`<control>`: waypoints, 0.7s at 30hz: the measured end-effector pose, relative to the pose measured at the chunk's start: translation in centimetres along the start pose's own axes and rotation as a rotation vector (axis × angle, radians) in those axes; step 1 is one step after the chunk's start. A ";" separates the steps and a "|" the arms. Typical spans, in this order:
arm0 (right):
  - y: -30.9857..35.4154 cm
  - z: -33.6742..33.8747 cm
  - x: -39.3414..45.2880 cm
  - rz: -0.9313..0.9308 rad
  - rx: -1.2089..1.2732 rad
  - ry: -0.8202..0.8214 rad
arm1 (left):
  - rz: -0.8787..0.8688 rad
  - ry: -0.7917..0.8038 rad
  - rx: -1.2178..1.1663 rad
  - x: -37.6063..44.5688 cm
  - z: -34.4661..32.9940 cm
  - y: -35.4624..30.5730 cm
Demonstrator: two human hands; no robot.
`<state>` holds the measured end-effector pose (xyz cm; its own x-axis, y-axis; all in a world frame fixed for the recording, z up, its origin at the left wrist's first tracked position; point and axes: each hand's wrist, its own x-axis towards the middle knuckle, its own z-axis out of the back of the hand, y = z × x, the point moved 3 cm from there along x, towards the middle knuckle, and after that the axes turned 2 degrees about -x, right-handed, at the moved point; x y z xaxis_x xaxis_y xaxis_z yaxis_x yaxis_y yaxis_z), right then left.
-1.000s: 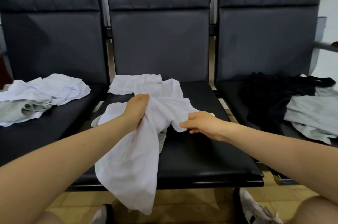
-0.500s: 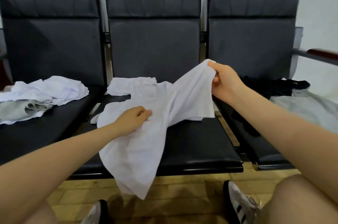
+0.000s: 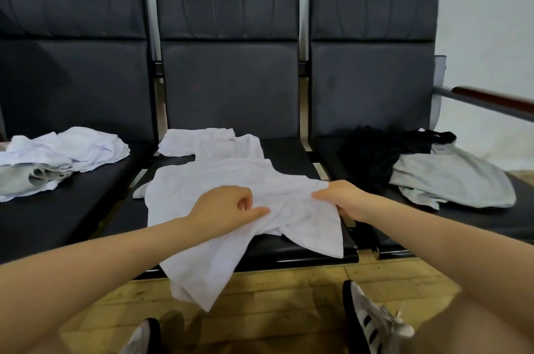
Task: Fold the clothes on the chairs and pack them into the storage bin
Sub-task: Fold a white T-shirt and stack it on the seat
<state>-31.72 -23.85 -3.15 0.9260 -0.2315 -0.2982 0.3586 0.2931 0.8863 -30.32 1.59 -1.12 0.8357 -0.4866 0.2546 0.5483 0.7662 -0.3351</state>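
A white garment [image 3: 231, 209] is spread over the middle chair seat [image 3: 291, 157], its near end hung over the front edge toward the floor, and is gripped by the left hand [image 3: 222, 209] at its middle and pinched by the right hand [image 3: 344, 200] at its right edge. Half a second earlier that edge was held raised by the right hand; it has since been lowered to the seat. Farther off, white and grey clothes [image 3: 57, 157] are heaped on the left chair, black and grey clothes [image 3: 427, 166] on the right chair.

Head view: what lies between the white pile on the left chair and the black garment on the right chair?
In the head view, the middle chair lies between them, with the white shirt spread on it, gripped by both hands.
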 end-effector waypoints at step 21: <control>-2.3 0.8 -2.2 -0.091 -0.181 0.129 | -0.037 0.371 0.058 -2.8 0.4 5.0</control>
<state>-34.71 -24.75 -4.23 0.8924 -0.1477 -0.4264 0.4454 0.4406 0.7794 -29.91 6.97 -3.12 0.7758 -0.6254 -0.0842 0.5846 0.7625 -0.2773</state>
